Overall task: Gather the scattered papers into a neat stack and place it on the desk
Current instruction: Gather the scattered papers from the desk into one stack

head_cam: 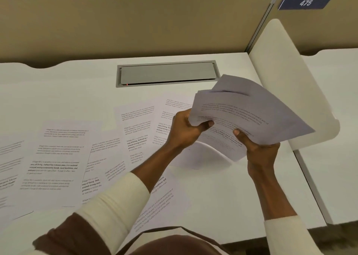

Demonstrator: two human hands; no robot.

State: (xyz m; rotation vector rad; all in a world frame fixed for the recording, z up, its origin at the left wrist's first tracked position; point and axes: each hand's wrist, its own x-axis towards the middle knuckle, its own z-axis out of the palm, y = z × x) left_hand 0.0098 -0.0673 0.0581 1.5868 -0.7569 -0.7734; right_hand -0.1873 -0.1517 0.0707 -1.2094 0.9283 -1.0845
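Both hands hold a loose bundle of printed papers [249, 111] above the right side of the white desk [73, 92]. My left hand [186, 131] grips the bundle's near left corner, my right hand [259, 150] its lower edge. The sheets are fanned and uneven, and the lowest one curls down toward the desk. Several more printed sheets [58, 156] lie scattered flat across the desk's left and middle, some overlapping; one sheet [157, 206] lies partly under my left forearm.
A grey cable-tray lid [167, 73] is set into the desk behind the papers. A cream divider panel [286, 80] stands at the right edge. A tan partition wall [135, 28] runs along the back, with a blue "475" sign [305, 2].
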